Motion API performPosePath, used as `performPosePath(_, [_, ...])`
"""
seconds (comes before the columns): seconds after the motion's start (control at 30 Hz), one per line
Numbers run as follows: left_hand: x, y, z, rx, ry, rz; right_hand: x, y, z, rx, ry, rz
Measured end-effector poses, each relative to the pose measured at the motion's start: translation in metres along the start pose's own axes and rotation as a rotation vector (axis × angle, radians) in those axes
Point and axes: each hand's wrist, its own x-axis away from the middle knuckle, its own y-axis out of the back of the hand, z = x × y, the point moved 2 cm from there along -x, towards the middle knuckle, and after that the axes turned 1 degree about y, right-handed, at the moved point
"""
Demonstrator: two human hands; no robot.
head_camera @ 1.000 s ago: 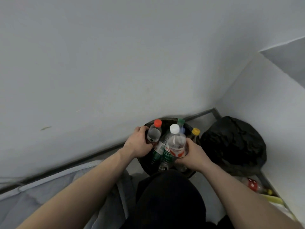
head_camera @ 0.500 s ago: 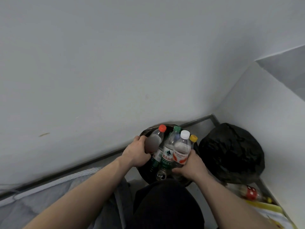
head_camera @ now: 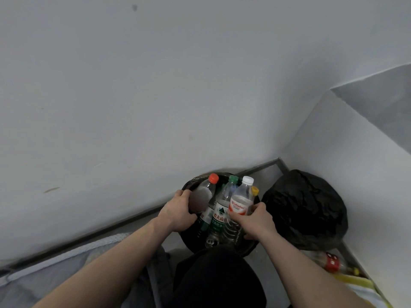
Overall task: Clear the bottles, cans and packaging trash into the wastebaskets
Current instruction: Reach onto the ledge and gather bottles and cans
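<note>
Against the white wall, in the corner of the floor, stands a round black wastebasket with several bottles upright in it. On its left side the left hand holds the red-capped bottle, the fingers curled around the clear body. On the right side the right hand holds the white-capped bottle, the fingers and thumb wrapped around its lower part. This bottle has a red and white label where "Wahaha" can be read in part. Between these two is the green-capped bottle, with a green and white label that shows a mountain mark and the red Chinese characters "农夫山"; more small writing is below, too small to read. Behind the white-capped bottle a yellow cap shows; its bottle is hidden. Low in the wastebasket, near the front rim, lies the top of a can.

Just to the right of the wastebasket is a full black bag, which touches the right wall. Closer to the camera, along this wall, a bottle with a red label lies on the floor; I cannot read the writing on it. Next to it is something yellow. At the lower left is grey cloth, and a dark garment covers the bottom centre.
</note>
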Motion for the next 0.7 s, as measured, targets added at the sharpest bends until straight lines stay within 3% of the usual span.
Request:
performPosePath(0.33, [0.052, 0.039, -0.022, 0.062, -0.109, -0.088, 0.071, 0.052, 0.021, 0.185, 0.224, -0.175])
performPosePath(0.53, [0.106, 0.098, -0.092, 0.048, -0.342, -0.215, 0.157, 0.118, 0.012, 0.339, 0.352, -0.305])
performPosePath(0.7, [0.161, 0.115, -0.175, -0.102, -0.588, -0.239, 0.225, 0.189, -0.012, 0.377, 0.335, -0.423])
